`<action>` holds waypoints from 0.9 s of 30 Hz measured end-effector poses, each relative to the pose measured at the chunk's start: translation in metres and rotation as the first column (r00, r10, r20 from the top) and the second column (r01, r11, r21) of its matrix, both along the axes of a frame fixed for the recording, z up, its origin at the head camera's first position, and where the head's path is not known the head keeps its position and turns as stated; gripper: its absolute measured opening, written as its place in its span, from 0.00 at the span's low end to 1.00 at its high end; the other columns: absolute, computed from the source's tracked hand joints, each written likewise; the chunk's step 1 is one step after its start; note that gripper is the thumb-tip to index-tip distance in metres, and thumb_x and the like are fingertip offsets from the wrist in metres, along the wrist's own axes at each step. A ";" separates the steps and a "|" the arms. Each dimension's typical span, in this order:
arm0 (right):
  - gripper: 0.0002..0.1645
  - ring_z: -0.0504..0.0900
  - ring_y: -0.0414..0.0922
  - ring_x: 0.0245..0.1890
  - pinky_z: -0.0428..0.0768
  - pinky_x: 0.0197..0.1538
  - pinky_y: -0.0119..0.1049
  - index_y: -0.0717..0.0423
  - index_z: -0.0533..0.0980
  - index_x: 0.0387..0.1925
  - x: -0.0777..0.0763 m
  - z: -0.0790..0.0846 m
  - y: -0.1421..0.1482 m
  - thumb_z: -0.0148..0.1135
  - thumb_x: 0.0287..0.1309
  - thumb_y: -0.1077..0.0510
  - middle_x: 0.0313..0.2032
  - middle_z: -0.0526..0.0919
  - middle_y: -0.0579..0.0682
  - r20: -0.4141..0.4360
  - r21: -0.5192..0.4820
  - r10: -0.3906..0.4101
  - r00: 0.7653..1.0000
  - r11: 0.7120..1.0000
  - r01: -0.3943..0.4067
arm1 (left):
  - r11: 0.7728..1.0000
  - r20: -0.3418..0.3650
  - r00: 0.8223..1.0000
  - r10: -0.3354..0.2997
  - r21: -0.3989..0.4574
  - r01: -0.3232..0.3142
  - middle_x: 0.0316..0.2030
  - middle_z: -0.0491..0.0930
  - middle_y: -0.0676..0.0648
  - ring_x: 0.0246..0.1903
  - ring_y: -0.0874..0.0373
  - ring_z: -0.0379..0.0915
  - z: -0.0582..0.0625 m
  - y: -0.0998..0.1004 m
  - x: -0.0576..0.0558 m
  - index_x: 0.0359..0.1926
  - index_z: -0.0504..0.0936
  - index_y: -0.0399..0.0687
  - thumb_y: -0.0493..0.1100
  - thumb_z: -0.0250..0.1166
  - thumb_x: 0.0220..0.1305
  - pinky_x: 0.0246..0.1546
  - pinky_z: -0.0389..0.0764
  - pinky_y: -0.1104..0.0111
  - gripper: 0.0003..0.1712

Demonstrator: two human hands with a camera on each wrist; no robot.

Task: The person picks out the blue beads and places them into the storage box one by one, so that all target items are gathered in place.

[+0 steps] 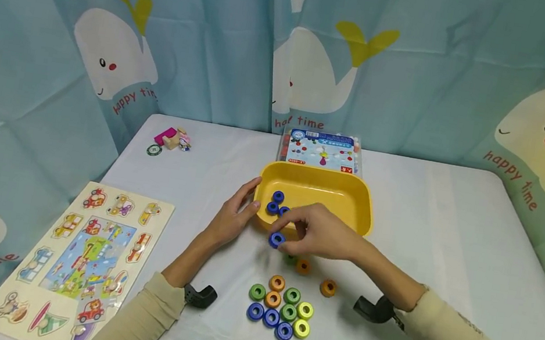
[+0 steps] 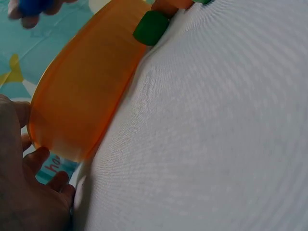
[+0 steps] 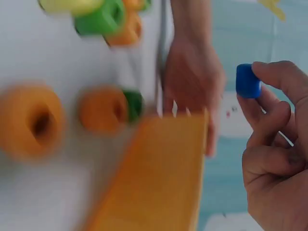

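Note:
My right hand (image 1: 318, 233) pinches a blue ring (image 1: 276, 240) between thumb and fingers, just above the near rim of a yellow tray (image 1: 349, 190). The same blue ring (image 3: 248, 81) shows side-on in the right wrist view. Inside the tray's left end lie blue rings (image 1: 278, 196), partly hidden by the right hand. My left hand (image 1: 234, 214) holds the tray's left end, with digits at the rim and against the outer wall (image 2: 72, 110). An orange ring (image 1: 303, 266) and a green ring (image 2: 151, 28) sit near the tray's front.
Several orange, green, yellow and blue rings (image 1: 292, 296) lie grouped nearer the person, with one orange ring (image 1: 328, 287) apart. Behind the tray is a clear box (image 1: 323, 149) with a printed label. A picture puzzle board (image 1: 89, 266) lies left; small trinkets (image 1: 171, 139) sit back left.

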State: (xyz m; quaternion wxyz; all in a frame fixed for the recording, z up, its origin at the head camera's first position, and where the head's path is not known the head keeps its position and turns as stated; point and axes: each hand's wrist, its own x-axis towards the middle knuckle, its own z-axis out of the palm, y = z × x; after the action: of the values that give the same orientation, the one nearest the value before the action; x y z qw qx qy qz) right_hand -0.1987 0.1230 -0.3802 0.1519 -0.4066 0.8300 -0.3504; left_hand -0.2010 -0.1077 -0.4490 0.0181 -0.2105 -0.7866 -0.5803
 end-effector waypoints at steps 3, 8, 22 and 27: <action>0.14 0.71 0.40 0.19 0.69 0.22 0.31 0.34 0.81 0.40 -0.022 0.007 0.006 0.69 0.49 0.48 0.24 0.77 0.39 0.002 -0.010 -0.052 0.999 0.999 0.052 | 1.000 -0.006 1.000 0.001 -0.008 -0.001 0.67 0.56 0.42 0.66 0.50 0.52 -0.009 -0.001 -0.004 0.70 0.55 0.41 0.37 0.50 0.69 0.65 0.54 0.56 0.30; 0.15 0.70 0.44 0.19 0.67 0.20 0.32 0.40 0.82 0.42 -0.064 0.002 0.010 0.69 0.49 0.48 0.25 0.79 0.43 0.010 -0.002 -0.081 0.997 0.997 0.081 | 0.999 -0.008 1.000 0.026 -0.035 -0.026 0.68 0.56 0.52 0.66 0.58 0.51 -0.028 -0.005 -0.014 0.71 0.54 0.53 0.44 0.51 0.70 0.65 0.54 0.60 0.30; 0.16 0.76 0.46 0.32 0.76 0.37 0.36 0.45 0.83 0.43 -0.118 -0.044 0.018 0.69 0.50 0.53 0.38 0.83 0.41 0.120 0.141 -0.145 0.982 0.982 0.128 | 1.000 0.007 1.000 0.015 -0.019 -0.015 0.68 0.55 0.56 0.66 0.61 0.49 -0.034 -0.004 -0.016 0.71 0.55 0.57 0.46 0.51 0.70 0.65 0.52 0.63 0.30; 0.15 0.77 0.45 0.38 0.77 0.45 0.36 0.44 0.82 0.43 -0.123 -0.053 0.019 0.69 0.50 0.54 0.41 0.82 0.41 0.145 0.136 -0.138 0.980 0.984 0.118 | 1.000 -0.009 1.000 0.014 -0.020 -0.015 0.68 0.55 0.56 0.66 0.62 0.49 -0.033 -0.003 -0.017 0.71 0.55 0.55 0.46 0.50 0.71 0.65 0.52 0.64 0.30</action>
State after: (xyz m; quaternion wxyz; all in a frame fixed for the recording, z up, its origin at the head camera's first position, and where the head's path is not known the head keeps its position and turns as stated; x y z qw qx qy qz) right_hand -0.3218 0.1419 -0.4333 0.2183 -0.3133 0.8609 -0.3362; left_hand -0.2184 -0.1108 -0.4817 0.0238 -0.2075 -0.7937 -0.5714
